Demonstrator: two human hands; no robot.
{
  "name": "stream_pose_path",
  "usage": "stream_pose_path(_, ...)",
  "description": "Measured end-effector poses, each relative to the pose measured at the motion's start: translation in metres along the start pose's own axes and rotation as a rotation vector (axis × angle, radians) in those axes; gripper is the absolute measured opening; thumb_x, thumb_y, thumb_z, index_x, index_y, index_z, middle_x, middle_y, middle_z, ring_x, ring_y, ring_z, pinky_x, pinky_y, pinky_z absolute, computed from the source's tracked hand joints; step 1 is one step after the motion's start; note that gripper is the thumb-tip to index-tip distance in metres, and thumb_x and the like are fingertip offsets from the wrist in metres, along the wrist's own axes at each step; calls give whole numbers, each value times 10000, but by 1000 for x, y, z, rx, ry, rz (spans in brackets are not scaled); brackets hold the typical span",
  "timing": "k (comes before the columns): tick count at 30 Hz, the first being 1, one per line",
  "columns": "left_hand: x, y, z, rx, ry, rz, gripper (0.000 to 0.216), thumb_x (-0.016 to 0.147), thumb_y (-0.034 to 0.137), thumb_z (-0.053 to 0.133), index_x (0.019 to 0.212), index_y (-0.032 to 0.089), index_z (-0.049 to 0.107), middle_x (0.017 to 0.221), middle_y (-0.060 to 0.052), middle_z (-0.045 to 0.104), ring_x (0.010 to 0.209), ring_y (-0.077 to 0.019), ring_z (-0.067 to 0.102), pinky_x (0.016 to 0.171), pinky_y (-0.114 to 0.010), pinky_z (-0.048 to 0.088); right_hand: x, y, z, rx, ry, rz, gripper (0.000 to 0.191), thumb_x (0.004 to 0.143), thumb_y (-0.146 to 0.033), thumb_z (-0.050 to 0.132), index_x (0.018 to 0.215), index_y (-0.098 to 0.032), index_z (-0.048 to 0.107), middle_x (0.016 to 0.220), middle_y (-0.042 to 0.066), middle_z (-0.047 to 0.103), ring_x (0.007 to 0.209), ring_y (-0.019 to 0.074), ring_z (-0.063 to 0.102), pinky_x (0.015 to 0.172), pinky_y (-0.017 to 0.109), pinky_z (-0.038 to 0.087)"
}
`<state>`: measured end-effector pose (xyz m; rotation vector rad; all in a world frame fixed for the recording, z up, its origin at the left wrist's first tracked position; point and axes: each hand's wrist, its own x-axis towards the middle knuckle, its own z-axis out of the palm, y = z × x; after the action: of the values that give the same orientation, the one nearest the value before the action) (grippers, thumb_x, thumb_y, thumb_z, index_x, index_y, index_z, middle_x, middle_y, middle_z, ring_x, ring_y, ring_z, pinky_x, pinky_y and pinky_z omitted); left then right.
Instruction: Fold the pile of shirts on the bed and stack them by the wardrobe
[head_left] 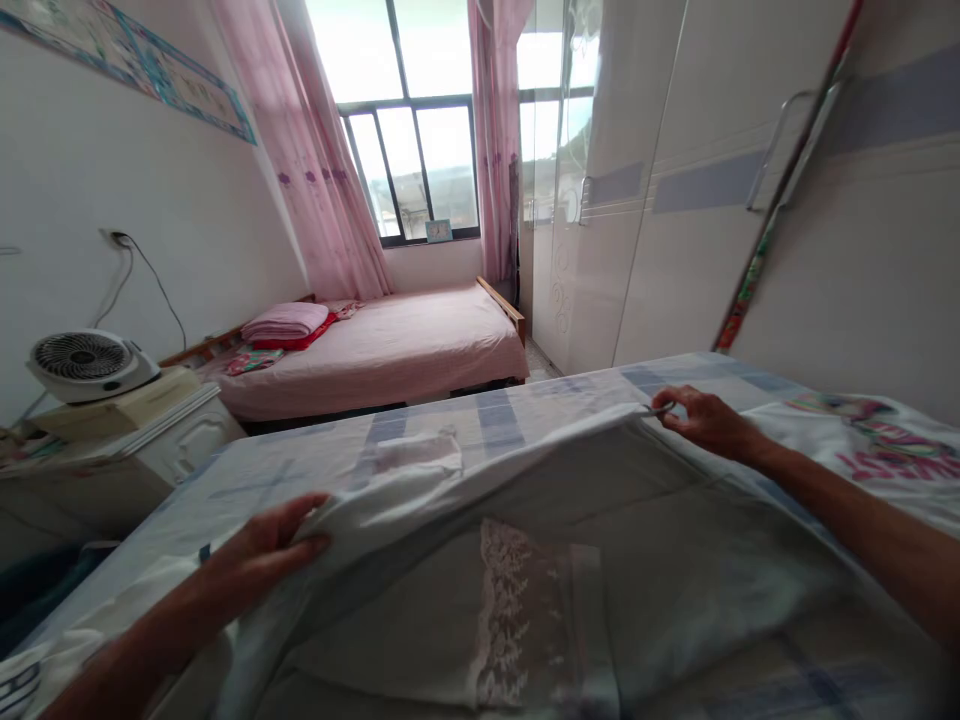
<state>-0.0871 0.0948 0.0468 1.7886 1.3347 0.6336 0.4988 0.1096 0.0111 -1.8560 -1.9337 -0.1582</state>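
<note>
A white and blue checked sheet (480, 420) lies across the bed in front of me, its near part lifted and folded back so the pale underside shows. My left hand (262, 545) grips the folded edge at the lower left, fingers closed round the cloth. At the upper right, my right hand (701, 418) pinches the same edge. A strip of white lace (517, 610) shows on the fabric under the raised part. A white garment with a pink and green print (862, 435) lies on the bed just right of my right hand.
A second bed with a pink cover (390, 345) and a pink pillow (285, 322) stands under the window. A white fan (86, 362) sits on a cabinet at the left. White wardrobe doors (675, 200) line the right side.
</note>
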Motion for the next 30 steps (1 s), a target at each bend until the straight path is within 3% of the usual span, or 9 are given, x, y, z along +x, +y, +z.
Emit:
stream_pose_path(4, -17, -17, 23, 142, 7, 51, 408, 714, 344, 582, 1084, 200, 676, 1057, -33, 710, 1047, -280, 619, 918, -341, 485, -38, 3, 7, -12, -60, -93, 210, 711, -266, 451, 831, -215, 615, 977, 87, 686, 959, 256, 623, 872, 391, 460)
stream_pose_path(9, -21, -4, 22, 72, 162, 70, 506, 674, 333, 574, 1159, 212, 656, 1121, -27, 700, 1136, -293, 581, 988, -359, 448, -51, -6, -9, -82, 82, -88, 204, 745, -278, 464, 882, -227, 607, 1037, 114, 668, 1065, 278, 576, 945, 446, 418)
stream_pose_path(11, -27, -2, 18, 49, 91, 55, 500, 659, 329, 587, 1141, 223, 670, 1107, -24, 707, 1096, -292, 606, 960, -357, 468, -59, -5, -15, -122, 62, -109, 197, 733, -268, 473, 866, -224, 612, 1050, 117, 661, 1089, 286, 562, 945, 459, 413)
stream_pose_path(14, -29, -5, 12, 70, -72, -32, 456, 669, 400, 601, 1071, 214, 705, 1027, -45, 732, 990, -285, 653, 850, -342, 525, -70, -2, -18, -158, -100, -144, 218, 690, -223, 469, 840, -235, 627, 1073, 79, 660, 1093, 285, 565, 911, 477, 424)
stream_pose_path(16, -21, -9, 8, 105, 4, -105, 522, 713, 505, 546, 1105, 190, 685, 996, -75, 735, 940, -275, 670, 776, -340, 547, -70, -7, -15, -156, -97, -99, 289, 704, -199, 442, 908, -239, 642, 1125, 70, 652, 1101, 277, 569, 914, 482, 425)
stream_pose_path(19, 2, -17, 5, 364, 202, -86, 568, 777, 511, 432, 1181, 166, 634, 1066, -111, 713, 999, -264, 655, 850, -359, 523, -57, -27, -7, -108, 11, -89, 373, 826, -257, 386, 1112, -204, 620, 1229, 101, 616, 1177, 259, 536, 978, 450, 405)
stream_pose_path(22, 24, -30, 12, 679, 214, 17, 511, 782, 453, 430, 1155, 184, 653, 1215, -105, 654, 1145, -243, 587, 1009, -349, 424, -45, -47, 12, -94, -48, -155, 476, 893, -390, 357, 1284, -192, 544, 1383, 104, 514, 1319, 254, 408, 1072, 433, 320)
stream_pose_path(27, 34, -49, 27, 775, 221, -1, 466, 779, 413, 446, 1120, 187, 669, 1305, -113, 591, 1246, -270, 504, 1059, -408, 375, -45, -44, 42, -114, -290, -62, 532, 914, -397, 293, 1356, -174, 487, 1460, 106, 419, 1360, 245, 352, 1091, 462, 289)
stream_pose_path(30, 26, -38, 30, 809, 309, 13, 441, 814, 362, 402, 1133, 183, 648, 1346, -119, 545, 1282, -267, 455, 1086, -411, 330, -40, -52, 39, -84, -245, -9, 551, 888, -399, 357, 1336, -112, 500, 1456, 165, 408, 1350, 283, 361, 1083, 483, 298)
